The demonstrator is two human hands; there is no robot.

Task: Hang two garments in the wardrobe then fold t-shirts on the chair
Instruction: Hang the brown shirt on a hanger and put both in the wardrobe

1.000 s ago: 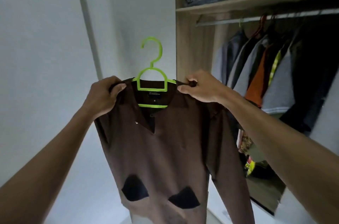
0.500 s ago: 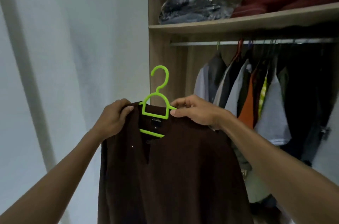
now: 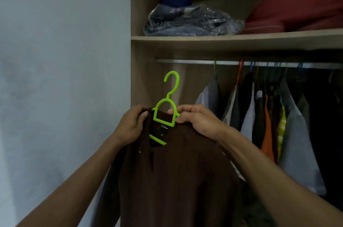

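Observation:
A brown shirt (image 3: 176,174) hangs on a bright green plastic hanger (image 3: 165,111) in front of the open wardrobe. My left hand (image 3: 130,126) grips the shirt's left shoulder by the collar. My right hand (image 3: 196,121) pinches the right shoulder over the hanger's arm. The hanger's hook points up, below and left of the metal rail (image 3: 185,61), apart from it. The shirt's lower part runs out of the frame.
Several garments (image 3: 267,124) hang on the rail's right part; its left end is bare. The shelf (image 3: 232,38) above holds a plastic-wrapped bundle (image 3: 189,22) and a red cushion (image 3: 297,9). The white wardrobe door (image 3: 65,78) stands open at the left.
My view has swung right and up toward the wardrobe. Both hands have carried the shirt on its hanger closer to the rail. My hands have moved closer together at the collar.

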